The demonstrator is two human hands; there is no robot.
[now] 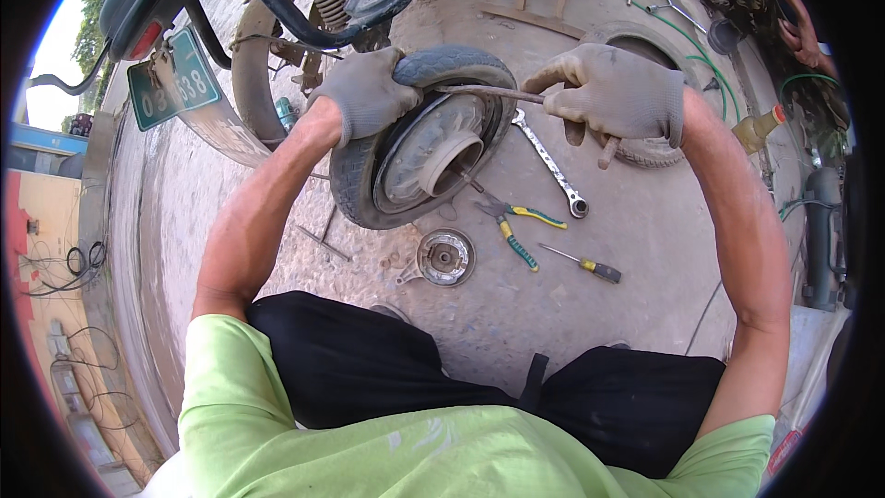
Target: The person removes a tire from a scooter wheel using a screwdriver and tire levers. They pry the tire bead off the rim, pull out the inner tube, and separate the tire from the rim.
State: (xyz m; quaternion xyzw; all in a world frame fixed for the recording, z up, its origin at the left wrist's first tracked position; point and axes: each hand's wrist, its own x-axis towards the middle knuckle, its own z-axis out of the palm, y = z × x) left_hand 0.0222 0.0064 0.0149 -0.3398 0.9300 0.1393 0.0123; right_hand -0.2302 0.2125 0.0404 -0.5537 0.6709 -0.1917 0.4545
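A small motorbike wheel [419, 152] with a black tyre [355, 186] stands tilted on the ground in front of me. My left hand [373, 92], in a grey glove, is closed around the tyre's upper left edge. A tyre lever [489, 90] is gripped in my gloved right hand [627, 97], to the right of the wheel. The lever's tip lies at the upper rim, against the tyre's edge. Below the right hand shows a brownish rod end [607, 153]; whether the hand holds it too, I cannot tell. The wheel's open hub [452, 163] faces me.
On the ground lie a wrench [550, 164], pliers [510, 224] with yellow-green handles, a screwdriver [583, 264], a brake plate [445, 256] and a metal rod [324, 242]. A motorbike [304, 14] stands far left. Another tyre [645, 153] lies right; a person [784, 14] is beyond it.
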